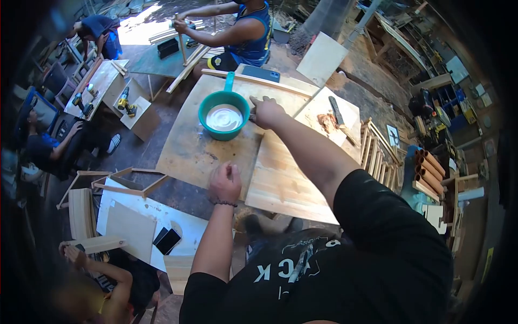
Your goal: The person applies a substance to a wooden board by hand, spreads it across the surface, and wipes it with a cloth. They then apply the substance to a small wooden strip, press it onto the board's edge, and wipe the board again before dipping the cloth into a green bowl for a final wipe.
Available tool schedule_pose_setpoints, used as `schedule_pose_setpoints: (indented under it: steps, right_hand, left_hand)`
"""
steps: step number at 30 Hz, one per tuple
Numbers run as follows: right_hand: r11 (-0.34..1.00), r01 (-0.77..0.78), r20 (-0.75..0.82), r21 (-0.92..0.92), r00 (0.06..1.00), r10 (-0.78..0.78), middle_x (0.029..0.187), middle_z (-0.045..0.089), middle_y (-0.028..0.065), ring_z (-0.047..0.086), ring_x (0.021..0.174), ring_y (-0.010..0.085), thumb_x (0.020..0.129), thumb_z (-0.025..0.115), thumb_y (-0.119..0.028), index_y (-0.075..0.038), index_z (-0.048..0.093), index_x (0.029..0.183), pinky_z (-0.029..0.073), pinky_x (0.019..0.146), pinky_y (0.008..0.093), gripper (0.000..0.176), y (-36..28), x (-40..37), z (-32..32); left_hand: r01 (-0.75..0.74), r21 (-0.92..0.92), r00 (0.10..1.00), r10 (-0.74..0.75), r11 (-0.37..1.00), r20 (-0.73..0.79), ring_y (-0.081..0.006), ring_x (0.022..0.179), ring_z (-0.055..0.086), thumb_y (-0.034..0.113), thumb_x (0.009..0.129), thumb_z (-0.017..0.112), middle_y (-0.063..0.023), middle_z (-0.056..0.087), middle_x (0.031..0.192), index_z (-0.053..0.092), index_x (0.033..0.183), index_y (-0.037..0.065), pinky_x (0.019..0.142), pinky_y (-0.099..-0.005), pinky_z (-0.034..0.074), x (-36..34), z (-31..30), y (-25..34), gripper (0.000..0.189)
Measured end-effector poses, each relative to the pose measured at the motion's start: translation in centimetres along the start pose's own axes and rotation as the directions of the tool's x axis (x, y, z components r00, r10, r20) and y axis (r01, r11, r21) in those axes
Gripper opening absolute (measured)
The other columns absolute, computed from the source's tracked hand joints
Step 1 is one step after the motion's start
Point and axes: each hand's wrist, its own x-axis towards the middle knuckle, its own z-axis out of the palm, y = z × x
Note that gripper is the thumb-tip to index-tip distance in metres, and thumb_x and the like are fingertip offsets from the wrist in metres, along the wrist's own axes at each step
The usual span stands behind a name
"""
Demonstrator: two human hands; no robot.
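A green plastic dipper [202, 111] with its handle pointing away from me holds a pale, creamy liquid with a swirl on its surface. It rests on a stained plywood board [181, 154]. My right hand [265, 112] reaches across to the dipper's right side, fingers spread, with nothing visible in them. Close to my body, my left hand [225, 182] is held with its fingers curled in and its thumb up, a beaded bracelet on the wrist. Under my right arm lies a smooth jointed wood panel [286, 181].
A dark-handled tool [336, 110] and brownish scraps [327, 123] lie on a small board at right. A phone [260, 74] sits beyond the dipper. Several other people work or sit around, one [245, 32] across the table. Cordless drills [127, 102] stand at left; wooden slats [377, 151] at right.
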Motion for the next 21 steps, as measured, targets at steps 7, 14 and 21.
schedule_pose_setpoints:
  steps: [7, 14, 21]
  right_hand:
    - [1.000, 0.028, -0.244, 0.015, 0.969, -0.023, 0.108, 0.078, 0.0187, 0.073, 0.103, 0.0368, 0.090, 0.070, -0.039, -0.006, 0.079, 0.099, 0.060, 0.090, 0.0472, 0.036, 3.7, 4.3, 4.2]
    - [0.853, 0.299, -0.454, 0.427, 0.887, -0.084, 0.100, 0.077, 0.0225, 0.076, 0.094, 0.0361, 0.083, 0.087, -0.040, -0.007, 0.065, 0.133, 0.060, 0.081, 0.0449, 0.063, -2.7, -1.1, -4.3]
    - [0.846, 0.526, 0.231, -0.082, 0.836, -0.498, 0.121, 0.075, 0.0208, 0.073, 0.109, 0.0384, 0.094, 0.064, -0.018, -0.009, 0.073, 0.128, 0.057, 0.095, 0.0459, 0.036, -10.2, 5.0, -0.2]
  left_hand:
    - [-0.018, 0.041, 0.999, 0.017, 0.999, 0.030, -0.0343, 0.086, 0.069, 0.028, 0.095, 0.072, -0.0094, 0.072, 0.088, 0.073, 0.103, 0.012, 0.079, -0.0465, 0.055, -0.2, 0.1, -0.3, 0.018]
    - [-0.048, 0.023, 0.998, 0.047, 0.999, 0.047, -0.0325, 0.087, 0.070, 0.027, 0.094, 0.074, -0.0089, 0.074, 0.091, 0.074, 0.105, 0.010, 0.079, -0.0453, 0.055, 0.4, -0.3, 0.3, 0.020]
    - [-0.036, 0.040, 0.999, 0.035, 0.999, 0.029, -0.0307, 0.089, 0.070, 0.027, 0.094, 0.074, -0.0062, 0.075, 0.091, 0.074, 0.108, 0.012, 0.080, -0.0447, 0.055, 0.6, -1.1, 0.6, 0.020]
